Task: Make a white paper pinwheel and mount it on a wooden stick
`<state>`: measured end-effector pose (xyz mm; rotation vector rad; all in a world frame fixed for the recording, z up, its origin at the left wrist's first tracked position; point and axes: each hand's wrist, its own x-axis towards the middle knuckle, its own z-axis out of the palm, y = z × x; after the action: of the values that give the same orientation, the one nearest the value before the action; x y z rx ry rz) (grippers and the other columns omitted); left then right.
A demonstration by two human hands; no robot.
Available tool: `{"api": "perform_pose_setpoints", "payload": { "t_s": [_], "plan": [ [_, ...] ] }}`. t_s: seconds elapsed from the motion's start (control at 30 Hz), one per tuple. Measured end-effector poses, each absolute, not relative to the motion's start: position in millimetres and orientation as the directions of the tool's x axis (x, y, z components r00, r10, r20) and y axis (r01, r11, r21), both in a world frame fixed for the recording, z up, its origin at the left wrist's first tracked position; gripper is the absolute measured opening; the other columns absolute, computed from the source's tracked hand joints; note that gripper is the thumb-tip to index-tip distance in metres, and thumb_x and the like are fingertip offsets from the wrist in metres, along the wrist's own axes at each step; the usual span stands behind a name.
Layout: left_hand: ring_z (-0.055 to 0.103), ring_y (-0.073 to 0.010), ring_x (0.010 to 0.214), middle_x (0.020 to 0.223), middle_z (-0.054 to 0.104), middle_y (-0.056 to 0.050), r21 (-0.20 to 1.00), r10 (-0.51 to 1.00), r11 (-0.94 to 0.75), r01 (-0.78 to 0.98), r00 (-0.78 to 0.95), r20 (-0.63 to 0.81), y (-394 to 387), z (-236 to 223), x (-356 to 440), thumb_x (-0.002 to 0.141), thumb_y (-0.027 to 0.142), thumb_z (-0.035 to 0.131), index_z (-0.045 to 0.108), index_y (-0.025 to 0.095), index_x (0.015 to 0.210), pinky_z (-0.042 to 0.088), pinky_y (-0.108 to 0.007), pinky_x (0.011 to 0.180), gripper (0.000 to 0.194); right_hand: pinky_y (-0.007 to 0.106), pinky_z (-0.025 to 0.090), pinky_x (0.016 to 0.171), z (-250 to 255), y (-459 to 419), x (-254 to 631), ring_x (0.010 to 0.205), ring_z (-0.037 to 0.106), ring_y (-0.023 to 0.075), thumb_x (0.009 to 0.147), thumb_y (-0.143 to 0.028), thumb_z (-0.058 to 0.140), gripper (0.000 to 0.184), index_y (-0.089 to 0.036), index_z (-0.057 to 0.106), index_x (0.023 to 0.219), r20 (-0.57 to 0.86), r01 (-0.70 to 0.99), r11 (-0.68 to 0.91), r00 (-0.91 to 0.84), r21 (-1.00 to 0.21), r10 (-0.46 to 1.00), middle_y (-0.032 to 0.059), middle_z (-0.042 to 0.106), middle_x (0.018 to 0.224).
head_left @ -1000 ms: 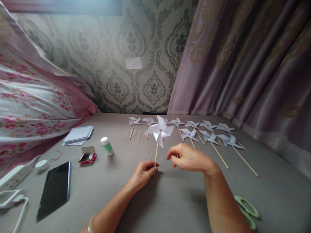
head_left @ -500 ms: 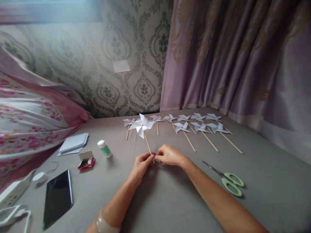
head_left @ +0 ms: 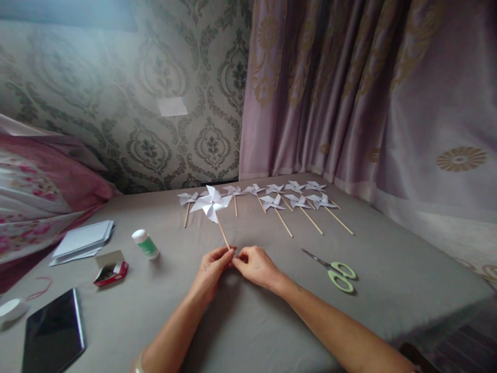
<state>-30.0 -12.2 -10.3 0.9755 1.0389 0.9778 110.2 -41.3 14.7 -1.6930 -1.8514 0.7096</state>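
Observation:
A white paper pinwheel [head_left: 212, 204] on a thin wooden stick stands upright, tilted to the left, in front of me. My left hand [head_left: 213, 267] pinches the lower part of the stick between thumb and fingers. Closed against the left fingertips, my right hand [head_left: 256, 264] has its thumb and finger at the bottom end of the same stick, which the fingers mostly hide. Behind, several finished pinwheels [head_left: 274, 202] lie in two rows with their sticks pointing towards me.
Green-handled scissors [head_left: 337, 274] lie to the right. On the left are a white bottle with a green label [head_left: 145, 244], an open red box [head_left: 111, 272] of small items, a stack of paper [head_left: 83, 239] and a dark tablet [head_left: 54, 331]. A curtain [head_left: 295, 93] hangs behind.
The view has swung to the right, so things appear further left. My right hand has come closer to the stick's lower end; my left hand keeps its hold on the pinwheel.

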Motion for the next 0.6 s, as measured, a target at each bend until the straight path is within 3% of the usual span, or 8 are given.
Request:
{"api": "perform_pose_setpoints", "payload": {
  "t_s": [0.4, 0.6],
  "plan": [
    [0.055, -0.011, 0.061, 0.068, 0.066, -0.005, 0.957, 0.94, 0.257, -0.136, 0.265, -0.215, -16, -13, -26, 0.056, 0.05, 0.079, 0.073, 0.009, 0.083, 0.042, -0.022, 0.062, 0.049, 0.023, 0.042, 0.061, 12, -42, 113, 0.072, 0.067, 0.0172, 0.081, -0.032, 0.055, 0.023, -0.016, 0.071, 0.076, -0.009, 0.712, 0.016, -0.032, -0.702, 0.999, 0.0068, 0.074, 0.077],
    [0.054, -0.0106, 0.062, 0.071, 0.065, -0.005, 0.958, 0.945, 0.265, -0.11, 0.229, -0.235, -15, -13, -25, 0.055, 0.052, 0.079, 0.071, 0.009, 0.088, 0.043, -0.022, 0.061, 0.055, 0.025, 0.043, 0.063, 11, -33, 132, 0.073, 0.067, 0.0183, 0.08, -0.031, 0.056, 0.022, -0.015, 0.07, 0.079, -0.016, 0.752, -0.061, 0.067, -0.657, 0.998, 0.0087, 0.074, 0.078]
  ]
}}
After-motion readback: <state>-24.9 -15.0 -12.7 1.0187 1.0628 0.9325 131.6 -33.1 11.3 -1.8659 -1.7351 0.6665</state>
